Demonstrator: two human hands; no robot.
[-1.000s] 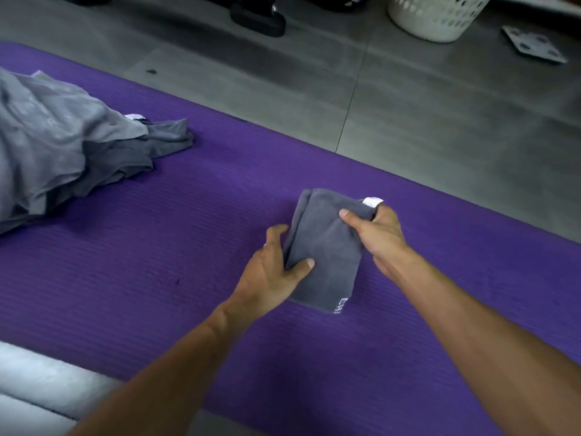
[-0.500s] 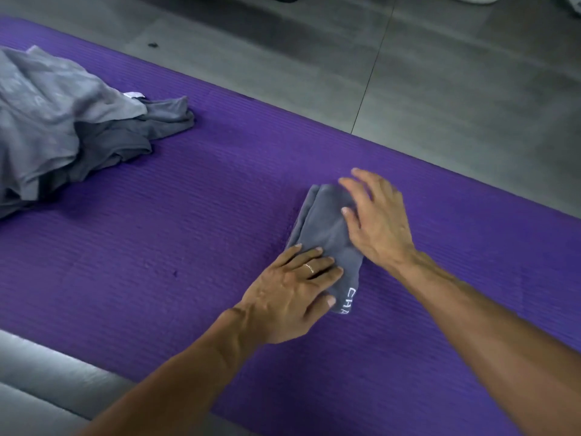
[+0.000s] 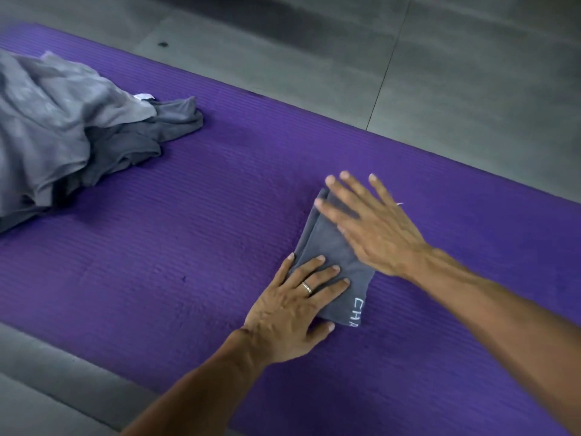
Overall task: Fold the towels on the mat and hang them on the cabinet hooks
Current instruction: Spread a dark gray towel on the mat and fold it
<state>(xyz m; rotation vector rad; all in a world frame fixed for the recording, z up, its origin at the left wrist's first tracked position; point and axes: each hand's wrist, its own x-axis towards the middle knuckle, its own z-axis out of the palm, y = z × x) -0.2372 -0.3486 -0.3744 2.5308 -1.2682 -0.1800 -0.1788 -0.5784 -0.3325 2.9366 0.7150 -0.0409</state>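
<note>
One folded grey towel (image 3: 330, 250) lay mid-right on the purple mat (image 3: 188, 247); left hand (image 3: 295, 309) & right hand (image 3: 374, 228) pressed it, fingers flat. Unfolded towel pile (image 3: 72, 133) upper left. Hanging not yet begun, apparently.

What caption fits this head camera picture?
Both hands, left and right, press a folded grey towel flat on the purple mat.
</note>
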